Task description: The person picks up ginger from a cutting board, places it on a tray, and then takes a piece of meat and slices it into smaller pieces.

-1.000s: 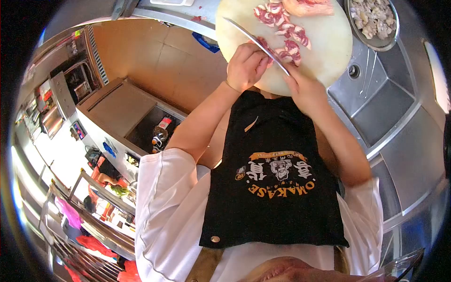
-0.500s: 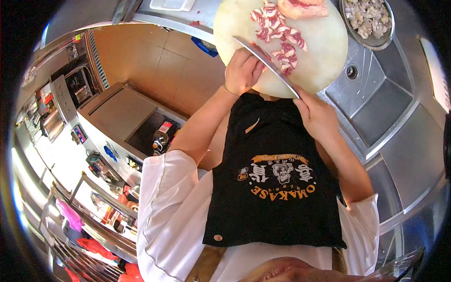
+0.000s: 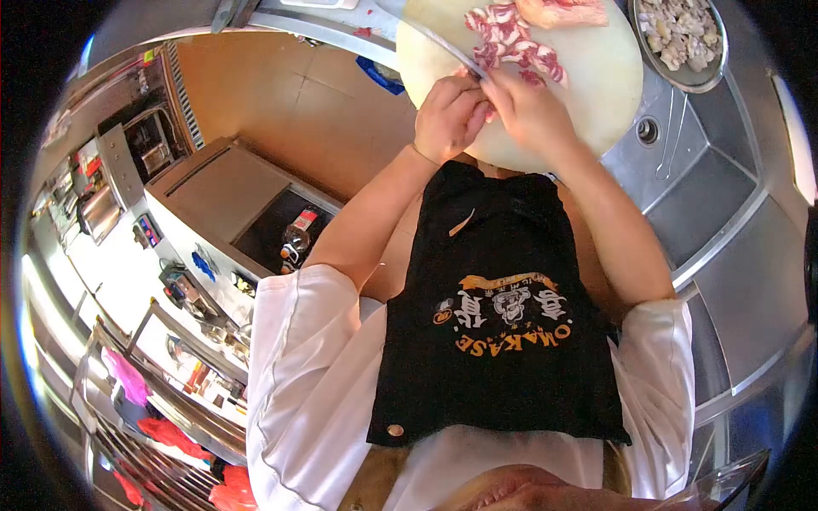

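Note:
On the round pale cutting board (image 3: 596, 94), my right hand (image 3: 532, 111) is closed around the handle of a knife. Its blade (image 3: 434, 38) points up and to the left and is smeared by motion. My left hand (image 3: 447, 119) is pressed close beside it, fingers curled on a piece of meat that is mostly hidden under the fingers and the knife. Sliced red-and-white meat (image 3: 503, 34) lies beyond my hands. A larger fatty chunk of meat (image 3: 562, 12) sits at the board's far side.
To the right stands a metal bowl (image 3: 722, 64) holding pale chopped pieces (image 3: 677, 32). Below it is a steel sink (image 3: 703, 192) with a drain and a thin wire tool. A white tray (image 3: 319, 2) is at the far left, and a bottle (image 3: 298, 234) stands in a low unit.
My right hand has moved up and left with the knife, bringing it against my left hand. The blade has slid farther over the board's left edge. The view has shifted slightly.

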`<state>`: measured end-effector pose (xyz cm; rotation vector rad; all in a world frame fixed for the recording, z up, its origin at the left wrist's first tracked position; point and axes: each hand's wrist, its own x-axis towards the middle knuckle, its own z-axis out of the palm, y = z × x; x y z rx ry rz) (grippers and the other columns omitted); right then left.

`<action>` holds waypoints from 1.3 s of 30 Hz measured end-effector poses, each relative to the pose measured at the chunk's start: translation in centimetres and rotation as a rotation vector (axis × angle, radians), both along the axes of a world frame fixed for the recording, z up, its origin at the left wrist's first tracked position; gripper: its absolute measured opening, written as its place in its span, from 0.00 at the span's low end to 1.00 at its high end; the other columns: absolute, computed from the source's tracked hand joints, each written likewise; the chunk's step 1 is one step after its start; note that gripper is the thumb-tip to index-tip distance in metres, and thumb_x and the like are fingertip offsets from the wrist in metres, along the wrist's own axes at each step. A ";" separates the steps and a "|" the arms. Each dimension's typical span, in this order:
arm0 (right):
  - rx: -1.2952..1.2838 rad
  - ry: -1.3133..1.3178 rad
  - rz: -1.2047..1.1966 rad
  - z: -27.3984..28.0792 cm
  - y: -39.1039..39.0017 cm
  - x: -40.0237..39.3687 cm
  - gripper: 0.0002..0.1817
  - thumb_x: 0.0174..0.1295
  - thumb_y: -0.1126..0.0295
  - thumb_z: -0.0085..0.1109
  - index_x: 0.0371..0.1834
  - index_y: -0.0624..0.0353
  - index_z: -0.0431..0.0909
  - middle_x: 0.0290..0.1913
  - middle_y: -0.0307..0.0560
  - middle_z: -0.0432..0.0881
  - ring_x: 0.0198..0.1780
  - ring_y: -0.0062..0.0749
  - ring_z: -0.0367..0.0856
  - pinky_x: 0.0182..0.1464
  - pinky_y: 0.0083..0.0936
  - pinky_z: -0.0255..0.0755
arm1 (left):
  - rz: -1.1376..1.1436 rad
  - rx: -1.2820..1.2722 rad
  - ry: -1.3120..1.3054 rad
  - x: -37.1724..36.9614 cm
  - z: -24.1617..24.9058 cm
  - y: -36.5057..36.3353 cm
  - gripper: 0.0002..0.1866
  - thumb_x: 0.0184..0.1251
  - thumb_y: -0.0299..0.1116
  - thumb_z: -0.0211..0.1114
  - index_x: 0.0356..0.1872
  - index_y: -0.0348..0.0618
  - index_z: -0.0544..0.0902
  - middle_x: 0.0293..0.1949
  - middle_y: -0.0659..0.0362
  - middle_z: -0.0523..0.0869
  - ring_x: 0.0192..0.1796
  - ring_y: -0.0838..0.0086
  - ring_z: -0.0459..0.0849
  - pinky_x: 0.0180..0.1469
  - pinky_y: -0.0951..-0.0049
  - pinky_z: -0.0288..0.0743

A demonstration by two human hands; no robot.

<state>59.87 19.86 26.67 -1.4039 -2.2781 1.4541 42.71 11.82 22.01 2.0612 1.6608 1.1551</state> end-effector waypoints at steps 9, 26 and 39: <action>0.093 -0.124 -0.023 7.0 -6.5 8.8 0.21 0.79 0.55 0.55 0.70 0.46 0.80 0.46 0.57 0.89 0.47 0.53 0.89 0.49 0.43 0.81 | -0.004 -0.043 0.081 0.0 -1.8 -0.9 0.13 0.60 0.27 0.77 0.46 0.45 0.90 0.52 0.53 0.86 0.52 0.54 0.84 0.54 0.60 0.82; 0.151 0.003 -0.040 3.2 -5.4 6.3 0.19 0.79 0.57 0.57 0.66 0.53 0.82 0.43 0.59 0.89 0.45 0.58 0.88 0.47 0.46 0.80 | 0.022 -0.003 0.027 0.3 -0.5 0.2 0.11 0.57 0.27 0.76 0.42 0.44 0.88 0.47 0.55 0.87 0.49 0.56 0.86 0.53 0.59 0.82; 0.088 -0.113 0.007 6.6 -7.0 9.9 0.20 0.78 0.60 0.59 0.69 0.51 0.80 0.52 0.60 0.89 0.51 0.56 0.89 0.51 0.42 0.82 | 0.006 -0.038 0.046 0.0 -1.1 -0.6 0.14 0.59 0.28 0.77 0.47 0.45 0.89 0.50 0.53 0.86 0.52 0.53 0.84 0.55 0.57 0.81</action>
